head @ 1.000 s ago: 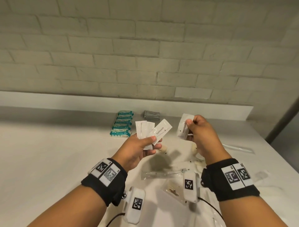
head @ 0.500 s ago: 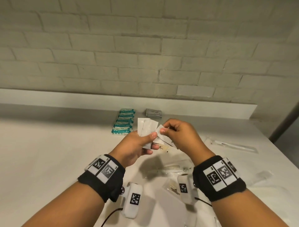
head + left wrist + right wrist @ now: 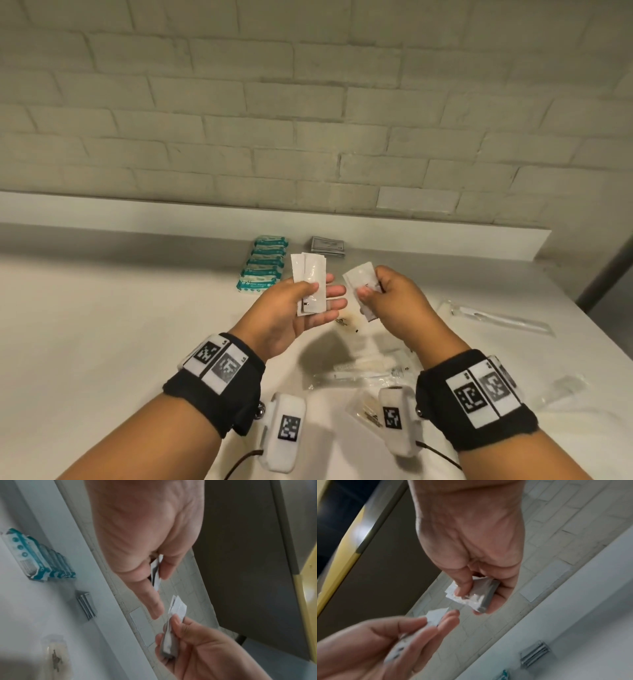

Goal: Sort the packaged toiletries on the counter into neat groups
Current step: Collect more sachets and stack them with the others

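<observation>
My left hand (image 3: 323, 293) pinches a small fan of white sachets (image 3: 308, 274) under its thumb, held upright above the counter (image 3: 102, 325). Just to its right, my right hand (image 3: 371, 286) grips a few more white sachets (image 3: 358, 281) between thumb and fingers. The two bundles are a short gap apart. In the left wrist view the left hand's sachets (image 3: 156, 574) show edge-on, with the right hand's sachets (image 3: 177, 608) below them. The right wrist view shows the right bundle (image 3: 479, 596) folded in the fingers.
A row of teal packets (image 3: 263, 263) and a stack of grey sachets (image 3: 327, 245) lie by the back ledge. Clear-wrapped items (image 3: 366, 371) lie scattered under my hands, a long clear packet (image 3: 496, 317) lies to the right, and another clear packet (image 3: 561, 389) sits near the right edge.
My right hand came across to the left hand's fan, then drew back right with more sachets in it. The slanted toothpaste sachet has left the left hand's fan.
</observation>
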Demonstrator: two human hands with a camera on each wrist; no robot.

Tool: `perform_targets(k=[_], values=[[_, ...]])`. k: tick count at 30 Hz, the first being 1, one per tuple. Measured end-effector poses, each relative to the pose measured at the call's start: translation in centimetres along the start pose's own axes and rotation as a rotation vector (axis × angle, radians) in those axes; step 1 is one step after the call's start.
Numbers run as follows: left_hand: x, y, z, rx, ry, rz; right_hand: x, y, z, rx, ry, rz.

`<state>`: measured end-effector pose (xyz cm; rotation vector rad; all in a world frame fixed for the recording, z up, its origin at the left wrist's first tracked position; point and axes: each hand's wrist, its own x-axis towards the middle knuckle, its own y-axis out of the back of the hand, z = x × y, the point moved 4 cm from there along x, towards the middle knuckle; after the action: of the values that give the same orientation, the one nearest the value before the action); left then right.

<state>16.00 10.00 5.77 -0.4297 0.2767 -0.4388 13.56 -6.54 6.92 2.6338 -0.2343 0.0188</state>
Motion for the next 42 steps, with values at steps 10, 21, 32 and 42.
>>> perform_targets(k=[10,21,32,42], values=[[0.1,-0.3,-0.5,0.052,-0.052,0.063,-0.2,-1.4,-0.7,0.761,-0.047,-0.148],[0.3,-1.2,-1.6,0.067,0.189,-0.055,-0.6,-2.3,-0.4,0.946,0.091,-0.298],[0.7,0.7,-1.3,0.070,0.097,0.024,0.5,-0.3,0.9,0.891,-0.070,-0.063],[1.1,0.6,-1.3,0.029,0.149,-0.008,0.5,-0.1,-0.6,0.554,0.163,-0.045]])
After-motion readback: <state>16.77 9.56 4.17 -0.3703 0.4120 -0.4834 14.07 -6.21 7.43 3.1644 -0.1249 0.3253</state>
